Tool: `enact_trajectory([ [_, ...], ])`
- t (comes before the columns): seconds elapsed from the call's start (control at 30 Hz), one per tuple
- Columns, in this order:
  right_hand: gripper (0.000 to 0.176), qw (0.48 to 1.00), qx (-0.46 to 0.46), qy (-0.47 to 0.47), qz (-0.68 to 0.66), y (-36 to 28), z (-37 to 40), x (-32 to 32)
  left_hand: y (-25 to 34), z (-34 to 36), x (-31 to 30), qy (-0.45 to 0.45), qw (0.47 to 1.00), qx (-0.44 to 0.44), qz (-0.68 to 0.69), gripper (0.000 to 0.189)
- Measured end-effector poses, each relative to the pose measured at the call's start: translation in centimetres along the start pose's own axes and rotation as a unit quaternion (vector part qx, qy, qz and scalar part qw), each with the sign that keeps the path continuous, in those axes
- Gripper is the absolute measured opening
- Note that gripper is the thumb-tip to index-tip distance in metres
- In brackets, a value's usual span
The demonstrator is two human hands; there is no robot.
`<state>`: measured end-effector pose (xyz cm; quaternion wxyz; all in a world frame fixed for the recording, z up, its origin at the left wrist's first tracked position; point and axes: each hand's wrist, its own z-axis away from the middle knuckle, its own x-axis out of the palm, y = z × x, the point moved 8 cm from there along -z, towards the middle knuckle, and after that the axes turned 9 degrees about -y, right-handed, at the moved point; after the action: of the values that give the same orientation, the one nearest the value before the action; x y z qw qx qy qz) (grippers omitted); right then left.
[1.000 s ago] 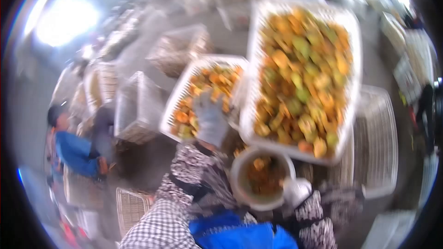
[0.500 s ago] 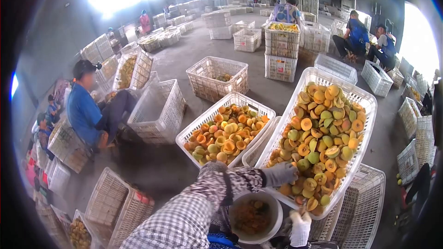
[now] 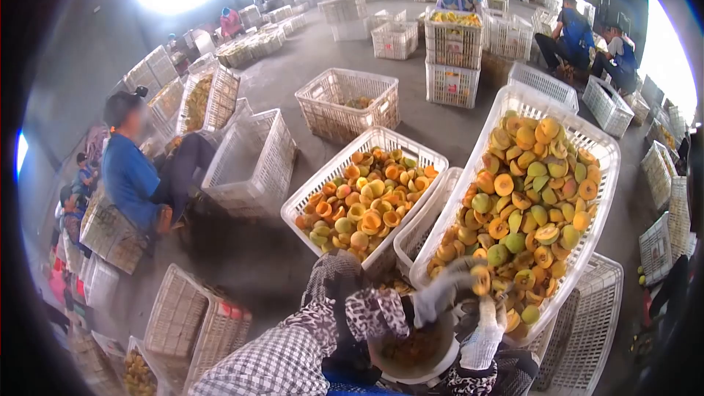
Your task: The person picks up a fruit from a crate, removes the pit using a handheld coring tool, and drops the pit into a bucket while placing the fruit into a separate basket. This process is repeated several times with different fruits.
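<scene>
My left hand [image 3: 438,295], in a grey glove and smeared by motion, is closed at the near end of a tilted white crate [image 3: 605,176] heaped with halved peaches. A peach half [image 3: 480,279] shows at its fingertips, cut face up. Just right of it, my right hand [image 3: 484,334], in a white glove, is raised by the crate's near corner with curled fingers; what it grips is hidden. Below both hands a white bucket [image 3: 422,375] holds brownish-orange scraps. A second crate [image 3: 293,209] of peach halves, many hollowed, lies to the left.
An open crate [image 3: 348,110] with some fruit stands ahead, and another crate [image 3: 253,165] to the left beside a seated person in blue [image 3: 132,176]. Stacked crates [image 3: 453,66] stand farther back. More crates [image 3: 587,330] sit at my right, and other people work around the hall.
My left hand has left the heap's near edge and swung toward my right hand, with a peach half at its fingers. My right hand has risen slightly. The view has tilted down.
</scene>
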<state>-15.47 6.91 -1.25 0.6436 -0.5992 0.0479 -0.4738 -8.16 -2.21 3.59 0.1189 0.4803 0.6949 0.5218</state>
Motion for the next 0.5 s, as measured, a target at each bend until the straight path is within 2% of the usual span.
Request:
enact_trajectory([
  [0.07, 0.016, 0.998, 0.005, -0.049, 0.046, 0.0, 0.6, 1.7, 0.6, -2.0, -3.1, 0.028, 0.987, -0.051, 0.147, 0.044],
  [0.1, 0.017, 0.989, -0.024, -0.106, 0.097, -0.3, 0.7, 3.2, -1.6, -2.0, -4.7, 0.033, 0.931, -0.191, 0.309, 0.043],
  [0.13, 0.018, 0.971, -0.008, -0.098, 0.217, -0.1, 0.9, 2.5, 2.3, -1.9, -5.3, 0.004, 0.994, -0.11, 0.002, 0.057],
  [0.17, 0.017, 0.95, -0.009, -0.122, 0.286, -0.9, 1.2, 3.9, 3.1, -2.4, -5.8, -0.029, 0.992, -0.084, -0.092, 0.051],
  [0.2, 0.016, 0.924, -0.008, -0.148, 0.353, -1.4, 1.6, 4.7, 2.0, -2.5, -6.1, -0.041, 0.993, -0.101, -0.048, 0.046],
  [0.23, 0.017, 0.829, -0.165, -0.157, 0.511, -0.6, 1.7, 4.2, -0.2, -2.4, -6.5, -0.025, 0.981, -0.16, 0.11, 0.042],
  [0.27, 0.02, 0.876, -0.055, -0.109, 0.467, 0.0, 1.1, 3.7, -1.8, -2.0, -6.6, 0.003, 0.943, -0.208, 0.261, 0.038],
  [0.33, 0.022, 0.802, -0.216, -0.143, 0.537, -1.0, 1.7, 4.8, -2.6, -1.3, -6.7, 0.046, 0.909, -0.24, 0.337, 0.037],
  [0.37, 0.022, 0.796, -0.22, -0.138, 0.547, -1.3, 1.8, 5.5, -2.9, -1.0, -6.8, 0.073, 0.902, -0.251, 0.344, 0.039],
  [0.4, 0.022, 0.789, -0.224, -0.133, 0.557, -1.6, 1.9, 6.1, -2.6, -1.5, -6.0, -0.005, 0.889, -0.244, 0.388, 0.036],
  [0.43, 0.022, 0.8, -0.185, -0.113, 0.56, -1.2, 1.6, 6.0, -2.8, -1.2, -5.7, -0.005, 0.886, -0.251, 0.39, 0.036],
  [0.5, 0.021, 0.812, -0.142, -0.091, 0.559, -0.5, 1.2, 5.9, -2.6, -0.4, -6.4, 0.161, 0.896, -0.294, 0.293, 0.034],
])
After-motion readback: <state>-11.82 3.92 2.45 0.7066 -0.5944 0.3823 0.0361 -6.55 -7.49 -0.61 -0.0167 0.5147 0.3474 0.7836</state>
